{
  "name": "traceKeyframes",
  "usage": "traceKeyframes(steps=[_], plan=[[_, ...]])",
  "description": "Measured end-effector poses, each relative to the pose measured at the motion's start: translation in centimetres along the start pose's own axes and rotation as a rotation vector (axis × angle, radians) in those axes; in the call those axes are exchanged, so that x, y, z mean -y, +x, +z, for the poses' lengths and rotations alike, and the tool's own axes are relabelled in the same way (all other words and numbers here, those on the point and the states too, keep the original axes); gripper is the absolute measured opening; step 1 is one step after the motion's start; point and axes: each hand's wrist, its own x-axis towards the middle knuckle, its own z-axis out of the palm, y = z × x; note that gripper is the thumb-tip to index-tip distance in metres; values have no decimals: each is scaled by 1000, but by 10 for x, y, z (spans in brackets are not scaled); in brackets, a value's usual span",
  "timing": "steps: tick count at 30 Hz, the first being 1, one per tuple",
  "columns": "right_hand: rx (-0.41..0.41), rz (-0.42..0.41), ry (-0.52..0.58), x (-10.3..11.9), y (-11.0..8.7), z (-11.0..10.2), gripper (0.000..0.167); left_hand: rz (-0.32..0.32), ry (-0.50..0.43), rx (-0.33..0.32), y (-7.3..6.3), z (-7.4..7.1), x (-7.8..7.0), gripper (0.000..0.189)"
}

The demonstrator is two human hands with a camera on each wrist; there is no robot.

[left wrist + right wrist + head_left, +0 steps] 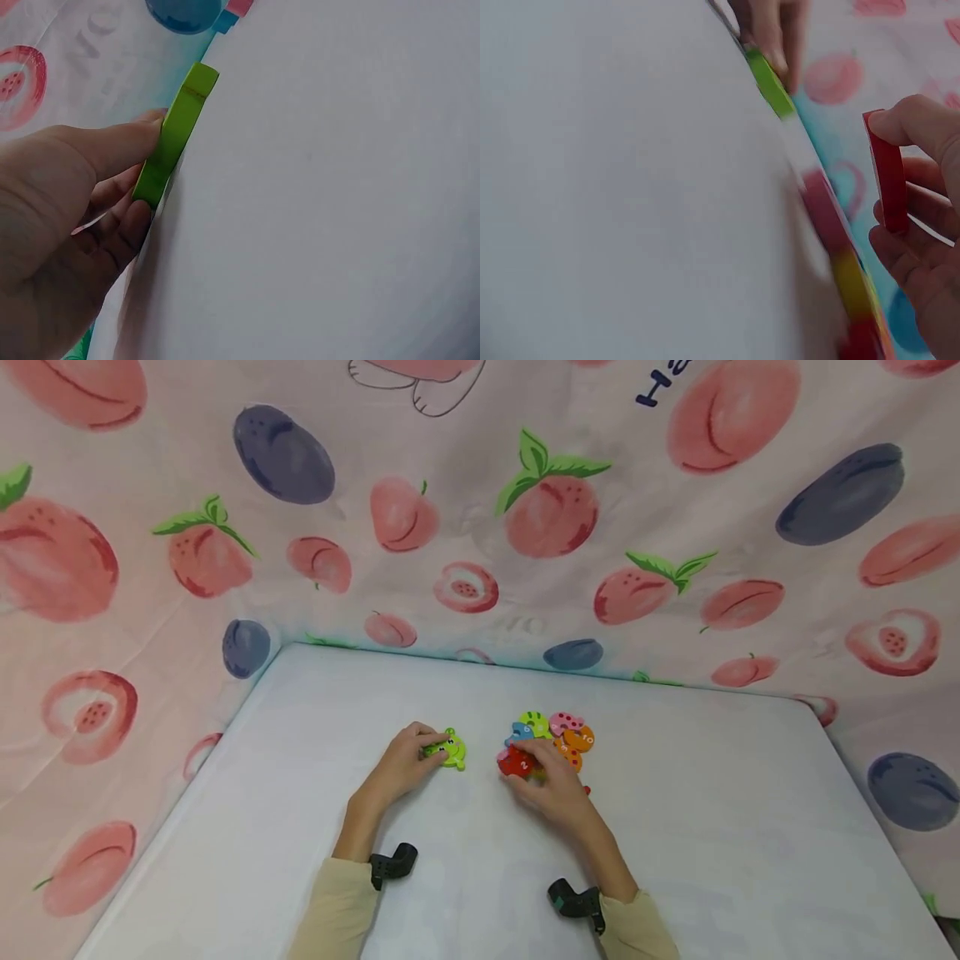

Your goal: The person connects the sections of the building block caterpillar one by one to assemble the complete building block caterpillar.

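Note:
My left hand [396,763] holds a flat green animal-face piece [455,748] at the table's middle, thumb on one side and fingers on the other. Seen edge-on in the left wrist view, the same green piece [177,136] stays close over the white surface. My right hand [558,787] pinches a red piece marked with a 2 [516,762] between thumb and fingers. In the right wrist view this red piece [889,178] is raised above the other pieces. Part of the colourful group lies hidden behind my right hand.
Beyond the right hand lie a striped light-green piece [535,722], a spotted pink piece [567,723], a numbered blue piece [518,734] and an orange piece [580,739], close together on the white table [735,810]. Fruit-printed cloth [465,527] rises behind the table.

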Motion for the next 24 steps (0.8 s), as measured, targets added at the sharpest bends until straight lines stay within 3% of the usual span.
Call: traceKeyframes(steps=[7, 12, 24], plan=[[33, 0, 91, 27, 16, 51, 48, -22, 28, -37, 0, -8, 6, 36], [30, 20, 107, 36, 21, 74, 48, -24, -2, -62, 0, -10, 11, 35], [-62, 57, 41, 42, 23, 90, 50, -55, -55, -58, 0, -10, 14, 35]])
